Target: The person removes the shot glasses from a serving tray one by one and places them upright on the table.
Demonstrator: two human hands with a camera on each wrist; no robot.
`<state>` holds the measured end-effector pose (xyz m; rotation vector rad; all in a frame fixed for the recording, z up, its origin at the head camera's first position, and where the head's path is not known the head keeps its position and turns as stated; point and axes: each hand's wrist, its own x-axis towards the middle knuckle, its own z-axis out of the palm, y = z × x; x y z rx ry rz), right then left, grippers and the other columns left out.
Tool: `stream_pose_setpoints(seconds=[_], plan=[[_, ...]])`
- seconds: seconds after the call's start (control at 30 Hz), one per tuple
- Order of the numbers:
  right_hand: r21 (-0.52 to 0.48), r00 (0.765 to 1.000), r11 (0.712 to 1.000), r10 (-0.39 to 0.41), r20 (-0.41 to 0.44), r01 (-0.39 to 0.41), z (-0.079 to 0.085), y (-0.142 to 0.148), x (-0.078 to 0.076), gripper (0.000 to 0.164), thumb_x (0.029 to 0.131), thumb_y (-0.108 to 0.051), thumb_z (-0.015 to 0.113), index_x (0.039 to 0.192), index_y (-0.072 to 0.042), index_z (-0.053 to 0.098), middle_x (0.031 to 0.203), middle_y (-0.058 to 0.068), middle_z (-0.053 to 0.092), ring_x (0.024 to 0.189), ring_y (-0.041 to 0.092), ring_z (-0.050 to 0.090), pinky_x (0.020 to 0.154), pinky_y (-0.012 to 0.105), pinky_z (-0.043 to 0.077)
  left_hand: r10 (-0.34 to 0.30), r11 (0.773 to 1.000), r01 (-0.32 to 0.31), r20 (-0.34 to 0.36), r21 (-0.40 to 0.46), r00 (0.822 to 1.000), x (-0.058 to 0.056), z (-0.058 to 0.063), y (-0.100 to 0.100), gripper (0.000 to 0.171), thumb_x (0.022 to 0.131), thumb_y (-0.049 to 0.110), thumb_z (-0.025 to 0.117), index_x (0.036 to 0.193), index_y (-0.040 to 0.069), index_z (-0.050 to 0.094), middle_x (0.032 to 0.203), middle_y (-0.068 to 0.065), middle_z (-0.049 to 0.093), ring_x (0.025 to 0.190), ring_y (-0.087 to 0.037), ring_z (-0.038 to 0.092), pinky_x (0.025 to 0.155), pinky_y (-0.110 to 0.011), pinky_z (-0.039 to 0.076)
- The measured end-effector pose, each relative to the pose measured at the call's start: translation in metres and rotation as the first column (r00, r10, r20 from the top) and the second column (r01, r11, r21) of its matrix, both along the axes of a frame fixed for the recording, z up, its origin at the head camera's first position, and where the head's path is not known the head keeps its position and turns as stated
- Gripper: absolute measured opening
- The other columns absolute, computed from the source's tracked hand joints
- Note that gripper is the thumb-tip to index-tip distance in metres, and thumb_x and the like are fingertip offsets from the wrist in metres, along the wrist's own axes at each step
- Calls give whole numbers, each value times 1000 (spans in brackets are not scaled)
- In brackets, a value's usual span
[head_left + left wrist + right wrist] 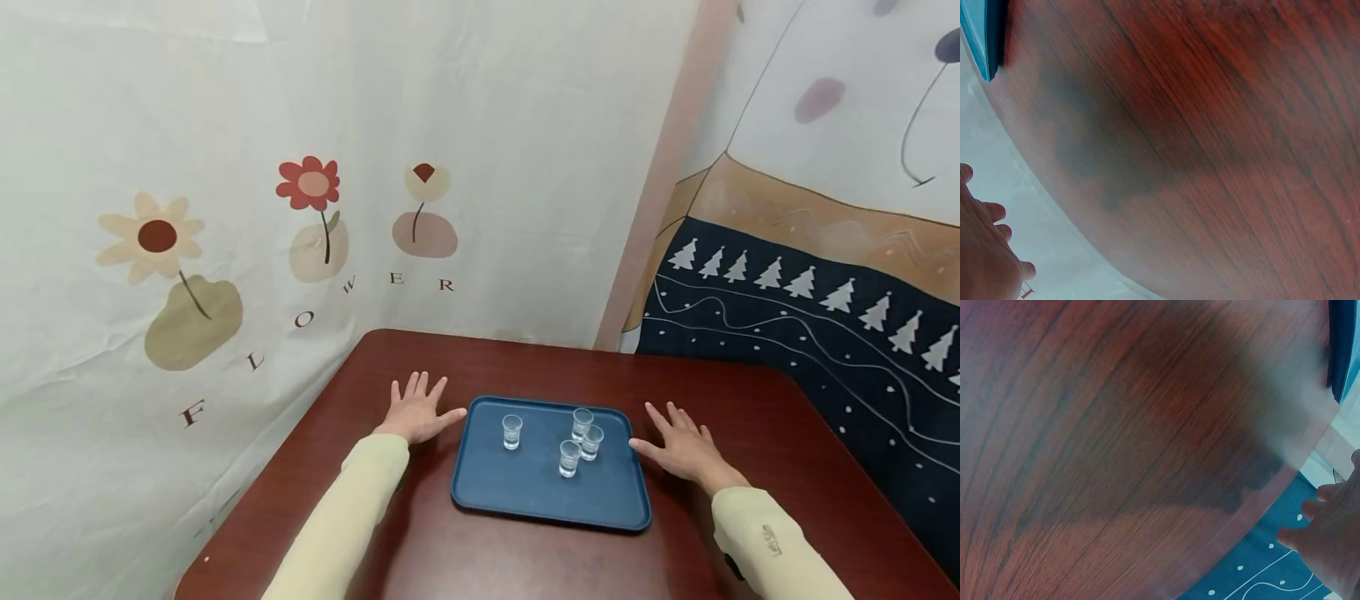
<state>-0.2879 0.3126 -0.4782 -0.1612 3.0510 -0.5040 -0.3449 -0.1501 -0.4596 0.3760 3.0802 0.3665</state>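
Observation:
A blue rectangular tray (510, 487) lies on the dark red wooden table. Four would be several: several small clear cups stand upright on it, one cup (512, 432) alone at the left and the others grouped right of the middle, among them a front cup (569, 459). My left hand (415, 414), fingers spread, is beside the tray's left edge, its thumb close to the rim. On the other side my right hand (686, 447) is spread too, thumb near the right rim. Neither hand holds anything. In both wrist views a tray corner shows at the top edge.
The wooden table (570, 567) has rounded far corners. A white cloth (525, 167) printed with flowers and letters hangs behind and to the left. At the right hangs a dark blue cloth (750, 317) with white trees.

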Motion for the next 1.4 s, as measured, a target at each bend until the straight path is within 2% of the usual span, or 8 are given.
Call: stream_pose_setpoints(seconds=[0.4, 0.67, 0.87, 1.4], plan=[[-37, 999, 999, 39, 16, -39, -3, -6, 2, 95, 90, -64, 57, 154, -2, 28, 153, 39, 19, 139, 58, 18, 108, 73, 13, -10, 1000, 10, -16, 12, 1000, 4, -5, 4, 89, 91, 69, 49, 156, 11, 30, 159, -26, 21, 148, -44, 12, 114, -65, 3], [-49, 998, 997, 52, 24, -51, -3, -8, 5, 87, 90, -57, 63, 151, -1, 36, 149, 40, 27, 133, 60, 28, 102, 73, 25, -28, 999, 28, -4, 27, 1000, 4, -9, 8, 89, 91, 69, 50, 157, 12, 30, 159, -25, 23, 148, -42, 13, 114, -64, 4], [-58, 997, 996, 68, 35, -66, -8, -7, 5, 85, 89, -58, 64, 149, -2, 41, 146, 38, 33, 130, 58, 35, 99, 72, 31, -55, 997, 55, 0, 47, 998, 4, -8, 13, 89, 91, 68, 52, 156, 12, 31, 158, -24, 26, 147, -41, 17, 114, -64, 8], [-97, 996, 993, 75, 56, -69, -10, -7, 8, 72, 92, -48, 66, 145, -3, 48, 144, 36, 39, 128, 55, 40, 99, 70, 33, -109, 991, 110, -8, 81, 994, 9, -4, 31, 86, 91, 66, 55, 156, 14, 33, 156, -20, 32, 146, -38, 22, 115, -60, 12]])
